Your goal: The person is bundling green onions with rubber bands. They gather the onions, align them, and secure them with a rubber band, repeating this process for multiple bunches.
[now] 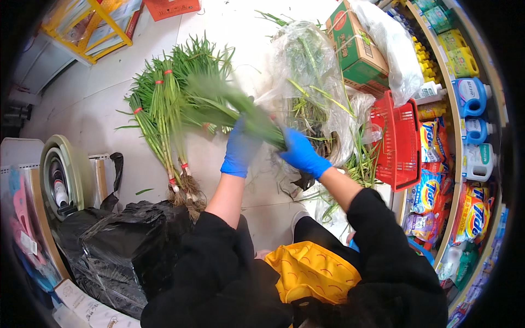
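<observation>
My left hand and my right hand both wear blue gloves. Between them is a bunch of green garlic shoots, blurred by motion. The right hand grips its lower-right end, while the left hand is around its middle. Its long leaves point up and left. On the floor left of my hands lies a pile of garlic shoots tied with red bands, with roots towards me. Right of my hands, loose shoots lie partly under a clear plastic bag.
A red plastic basket and a green-brown carton stand at the right, before shelves of detergent bags and bottles. A black-wrapped bundle is near left. Loose leaves litter the tiled floor.
</observation>
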